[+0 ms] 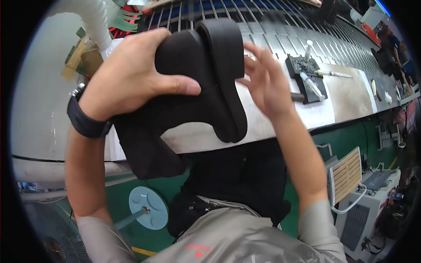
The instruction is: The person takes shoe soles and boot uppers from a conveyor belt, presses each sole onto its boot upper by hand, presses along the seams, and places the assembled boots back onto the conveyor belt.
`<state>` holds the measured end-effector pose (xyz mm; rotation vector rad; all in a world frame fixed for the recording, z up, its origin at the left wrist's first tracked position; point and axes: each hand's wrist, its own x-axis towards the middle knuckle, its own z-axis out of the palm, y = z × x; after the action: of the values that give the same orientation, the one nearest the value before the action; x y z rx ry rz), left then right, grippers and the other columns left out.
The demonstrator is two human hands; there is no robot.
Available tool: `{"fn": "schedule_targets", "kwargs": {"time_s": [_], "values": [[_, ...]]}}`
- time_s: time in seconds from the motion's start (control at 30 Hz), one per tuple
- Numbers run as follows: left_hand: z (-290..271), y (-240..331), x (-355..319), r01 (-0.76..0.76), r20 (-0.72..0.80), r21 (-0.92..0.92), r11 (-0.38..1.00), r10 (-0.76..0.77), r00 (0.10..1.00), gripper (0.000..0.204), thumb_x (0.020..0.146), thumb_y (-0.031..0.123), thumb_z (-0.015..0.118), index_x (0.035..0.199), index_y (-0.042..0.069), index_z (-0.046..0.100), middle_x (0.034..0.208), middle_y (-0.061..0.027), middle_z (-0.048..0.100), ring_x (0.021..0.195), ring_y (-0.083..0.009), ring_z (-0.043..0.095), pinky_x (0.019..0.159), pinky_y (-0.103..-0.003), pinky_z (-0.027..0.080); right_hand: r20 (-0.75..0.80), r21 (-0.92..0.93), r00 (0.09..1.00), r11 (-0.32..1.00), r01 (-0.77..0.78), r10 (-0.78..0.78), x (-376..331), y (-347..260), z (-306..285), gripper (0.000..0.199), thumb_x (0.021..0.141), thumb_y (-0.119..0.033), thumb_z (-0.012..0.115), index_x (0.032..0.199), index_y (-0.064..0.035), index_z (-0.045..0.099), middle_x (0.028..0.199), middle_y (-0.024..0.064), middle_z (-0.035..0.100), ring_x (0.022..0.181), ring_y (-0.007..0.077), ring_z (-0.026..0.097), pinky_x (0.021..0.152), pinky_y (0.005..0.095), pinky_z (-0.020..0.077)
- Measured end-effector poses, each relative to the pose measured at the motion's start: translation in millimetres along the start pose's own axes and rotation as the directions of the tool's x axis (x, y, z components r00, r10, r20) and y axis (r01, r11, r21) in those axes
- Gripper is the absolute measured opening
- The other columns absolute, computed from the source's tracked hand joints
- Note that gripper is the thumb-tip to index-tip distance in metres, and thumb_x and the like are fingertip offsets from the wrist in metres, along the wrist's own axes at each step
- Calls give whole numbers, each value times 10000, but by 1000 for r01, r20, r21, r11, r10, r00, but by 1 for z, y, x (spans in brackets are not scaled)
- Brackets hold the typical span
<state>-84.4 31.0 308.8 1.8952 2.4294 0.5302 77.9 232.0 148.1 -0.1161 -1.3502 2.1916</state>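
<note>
A black boot (pixel 188 103) is held up in front of me, above the near edge of the workbench, its thick sole facing right. The boot's shaft hangs down toward the lower left. My left hand (pixel 131 72) is wrapped around the upper from the left, with the thumb laid across its side near the sole. My right hand (pixel 267 83) is beside the sole on the right, blurred by motion, with its fingers apart. Whether its fingertips touch the sole I cannot tell. A black watch (pixel 87 116) is on my left wrist.
Right of my right hand, a black block (pixel 298 65) carries syringes (pixel 312 86). White sheeting (pixel 351 94) covers the bench front; metal rollers (pixel 258 33) run behind it. A ribbed white hose (pixel 94 22) stands at upper left. Below are a round pale-blue stand (pixel 149 206) and a slatted chair (pixel 346 175).
</note>
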Motion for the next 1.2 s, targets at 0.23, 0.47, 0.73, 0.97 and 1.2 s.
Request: {"fn": "schedule_targets", "kwargs": {"time_s": [0.23,0.47,0.73,0.97,1.2], "values": [[16,-6,11,-65,-60,93,994,71,996,794,725,384,1004,1267,-75,649,1030,-176,751,964,-269,724,910,-364,569,213,43,973,996,76,-84,61,-38,68,351,1094,-279,638,1301,0,686,1022,86,756,931,136,681,899,292,534],[16,-17,13,108,65,-48,993,-105,992,802,720,357,1008,1311,-58,658,1086,-128,760,1014,-211,724,939,-343,570,-153,677,962,685,269,-226,37,32,-1,654,1107,-464,396,1263,107,676,1188,259,748,1132,394,728,1037,492,588],[17,-24,16,151,75,-156,976,-141,987,793,723,360,1002,1302,-62,664,1086,-98,755,1011,-186,720,945,-323,581,-272,510,956,826,240,-109,31,15,40,432,1096,-403,559,1216,-9,691,994,146,756,876,255,737,791,356,613],[13,29,27,225,40,0,974,-224,974,480,1085,366,585,992,-79,739,942,-323,748,900,-456,744,763,-522,580,-267,375,939,875,307,-215,47,15,42,460,1101,-439,516,1259,-32,660,1003,158,751,914,262,734,804,364,610],[17,-13,28,46,34,-58,997,-44,998,797,699,397,1011,1241,-86,682,1036,-147,749,970,-227,722,888,-338,573,-140,189,946,929,317,-294,52,6,41,464,1121,-387,473,1349,-4,605,1068,146,743,948,224,727,873,331,586]]}}
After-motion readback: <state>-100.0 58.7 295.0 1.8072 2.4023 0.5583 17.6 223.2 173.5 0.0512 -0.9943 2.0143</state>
